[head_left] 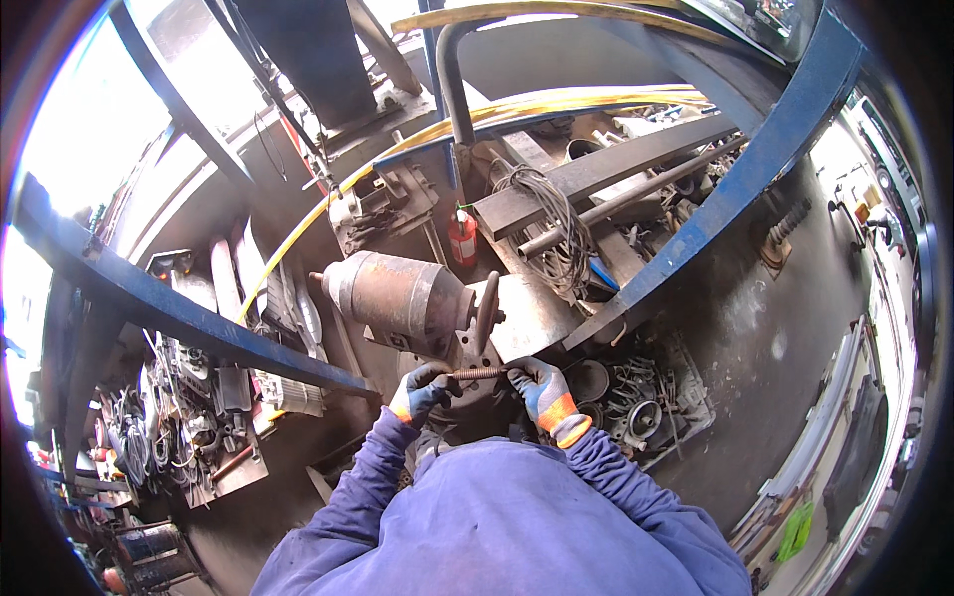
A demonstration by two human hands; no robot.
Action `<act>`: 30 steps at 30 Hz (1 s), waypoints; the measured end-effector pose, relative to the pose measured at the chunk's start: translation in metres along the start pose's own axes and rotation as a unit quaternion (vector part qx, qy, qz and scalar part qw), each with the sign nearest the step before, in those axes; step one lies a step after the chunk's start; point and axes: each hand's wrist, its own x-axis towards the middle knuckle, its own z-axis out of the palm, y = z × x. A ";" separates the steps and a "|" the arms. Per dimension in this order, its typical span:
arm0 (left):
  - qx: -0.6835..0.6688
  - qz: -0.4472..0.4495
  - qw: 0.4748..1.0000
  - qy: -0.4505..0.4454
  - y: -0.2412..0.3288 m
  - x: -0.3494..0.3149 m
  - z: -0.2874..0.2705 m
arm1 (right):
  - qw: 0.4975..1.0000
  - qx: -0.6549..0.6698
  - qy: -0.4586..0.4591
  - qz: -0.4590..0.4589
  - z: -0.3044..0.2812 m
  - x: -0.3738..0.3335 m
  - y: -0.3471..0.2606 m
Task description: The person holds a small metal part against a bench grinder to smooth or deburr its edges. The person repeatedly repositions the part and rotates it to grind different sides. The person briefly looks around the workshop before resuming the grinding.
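Observation:
Between both hands, a thin brown coil spring (477, 373) is stretched out level in front of my body. My left hand (423, 389), in a grey and blue glove with an orange cuff, pinches its left end. The other end sits in the fingers of my right hand (542, 390), gloved the same way. Just beyond the spring lies a rusty cylindrical metal housing (393, 298), tilted on its side. At its right end are an upright rusty lever (487, 313) and a plate with holes (467, 350), close to my hands.
Blue steel beams (199, 308) slant past on both sides. A red fire extinguisher (463, 238) stands behind the housing. Coiled cable (556, 223) hangs over metal bars at the far right. Metal parts (636, 397) fill a tray beside my right arm; wires and tools (164, 427) crowd the left.

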 end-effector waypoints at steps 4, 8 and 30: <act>0.022 -0.062 0.997 0.026 0.000 0.008 0.017 | 0.994 0.096 0.010 0.052 -0.007 0.004 0.025; 0.007 -0.113 0.993 0.035 0.006 0.021 0.030 | 0.968 0.172 0.054 0.174 -0.018 0.004 0.036; 0.036 -0.008 0.997 0.063 0.006 0.025 0.019 | 0.972 0.206 0.088 0.067 0.005 0.011 0.036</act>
